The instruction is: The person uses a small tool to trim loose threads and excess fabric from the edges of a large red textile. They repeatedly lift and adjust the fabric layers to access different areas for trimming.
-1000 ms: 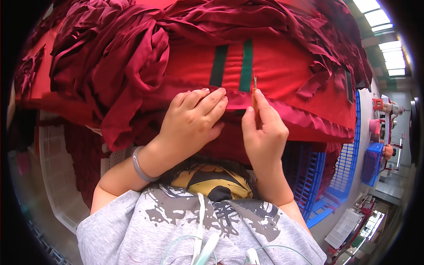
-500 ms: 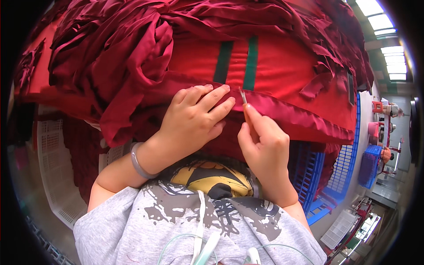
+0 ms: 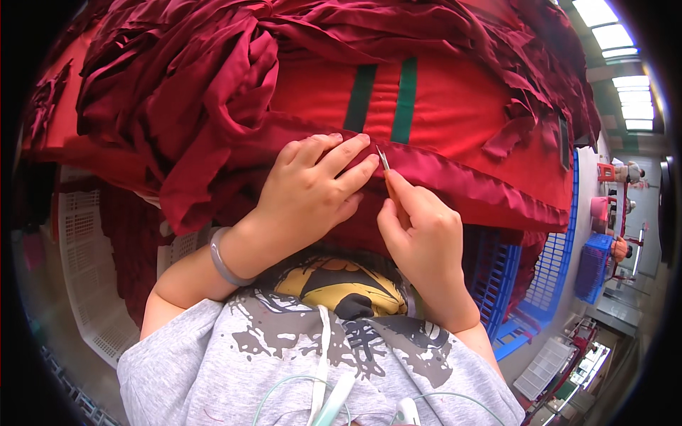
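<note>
My left hand (image 3: 307, 183) lies on a dark red strip of satiny fabric (image 3: 455, 183), its fingers spread and pressing on the cloth at the near edge of a padded red surface. Just right of those fingertips, my right hand (image 3: 425, 231) is closed in a pinch round a slim pointed metal tool (image 3: 384, 160). The tool's tip touches or hovers close over the strip; I cannot tell which. Its lower part is hidden in my fingers. Two dark green bands (image 3: 404, 99) run across the red surface (image 3: 312, 96) beyond my hands.
Heaped dark red fabric (image 3: 185, 92) covers the left and far side. A white perforated crate (image 3: 89, 263) stands low at the left, a blue crate (image 3: 550, 273) low at the right. Farther right are stacked blue baskets (image 3: 594, 268) and people (image 3: 629, 172) at work.
My right hand and the tool have shifted slightly left, bringing the tip nearer my left fingertips. My left hand stays almost where it was.
</note>
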